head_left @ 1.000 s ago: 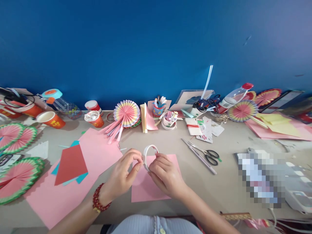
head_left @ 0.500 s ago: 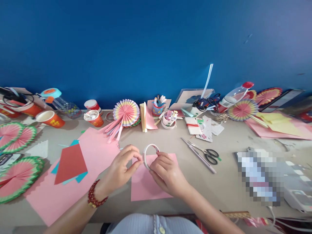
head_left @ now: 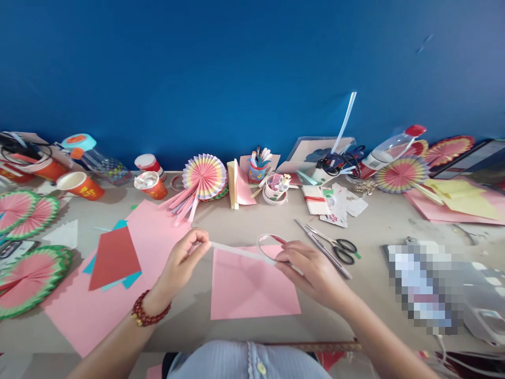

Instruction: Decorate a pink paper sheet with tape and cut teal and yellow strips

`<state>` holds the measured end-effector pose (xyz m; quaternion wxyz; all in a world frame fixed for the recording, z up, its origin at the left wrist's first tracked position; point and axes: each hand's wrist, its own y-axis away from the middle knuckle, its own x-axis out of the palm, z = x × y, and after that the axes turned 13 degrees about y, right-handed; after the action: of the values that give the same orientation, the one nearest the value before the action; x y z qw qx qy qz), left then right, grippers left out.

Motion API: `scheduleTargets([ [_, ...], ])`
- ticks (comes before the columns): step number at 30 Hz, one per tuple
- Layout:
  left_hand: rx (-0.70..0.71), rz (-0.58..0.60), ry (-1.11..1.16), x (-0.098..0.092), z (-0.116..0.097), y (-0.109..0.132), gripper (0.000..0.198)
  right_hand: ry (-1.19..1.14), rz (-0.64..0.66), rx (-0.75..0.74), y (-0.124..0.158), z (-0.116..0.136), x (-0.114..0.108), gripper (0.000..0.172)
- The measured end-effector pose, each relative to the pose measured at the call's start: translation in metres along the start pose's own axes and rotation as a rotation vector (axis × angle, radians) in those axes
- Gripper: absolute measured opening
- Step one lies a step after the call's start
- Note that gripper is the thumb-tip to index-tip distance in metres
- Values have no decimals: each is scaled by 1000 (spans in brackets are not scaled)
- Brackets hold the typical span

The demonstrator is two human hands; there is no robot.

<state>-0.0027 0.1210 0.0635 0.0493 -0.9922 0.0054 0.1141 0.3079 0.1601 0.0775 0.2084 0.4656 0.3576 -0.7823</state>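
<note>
My right hand grips a white roll of tape above the top edge of a small pink paper sheet. My left hand pinches the free end of the tape strip, which stretches taut between the two hands. A red bead bracelet sits on my left wrist. Both hands hover just over the table.
Scissors and a metal tool lie right of the roll. A large pink sheet with red paper lies to the left. Folded paper fans, orange cups, a pen pot and a bottle line the blue wall.
The hands have moved apart: my left hand pulled left and my right hand carried the roll right, drawing out a long strip of tape. The view shifted slightly.
</note>
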Motion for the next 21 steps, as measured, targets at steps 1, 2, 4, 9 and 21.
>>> scheduleTargets([
  [1,-18,-13,-7,-1,2,2,19,44,29,15,4,-5,-5,12],
  [2,-26,-22,-20,-1,5,4,20,85,58,27,8,-9,-9,13],
  [4,-34,-37,-60,0,11,8,21,157,105,44,14,-18,-15,16],
  [9,-92,-93,-145,9,24,18,19,250,164,71,24,-31,-18,25],
  [21,-53,-80,-251,22,49,26,11,384,174,110,36,-47,-9,21],
])
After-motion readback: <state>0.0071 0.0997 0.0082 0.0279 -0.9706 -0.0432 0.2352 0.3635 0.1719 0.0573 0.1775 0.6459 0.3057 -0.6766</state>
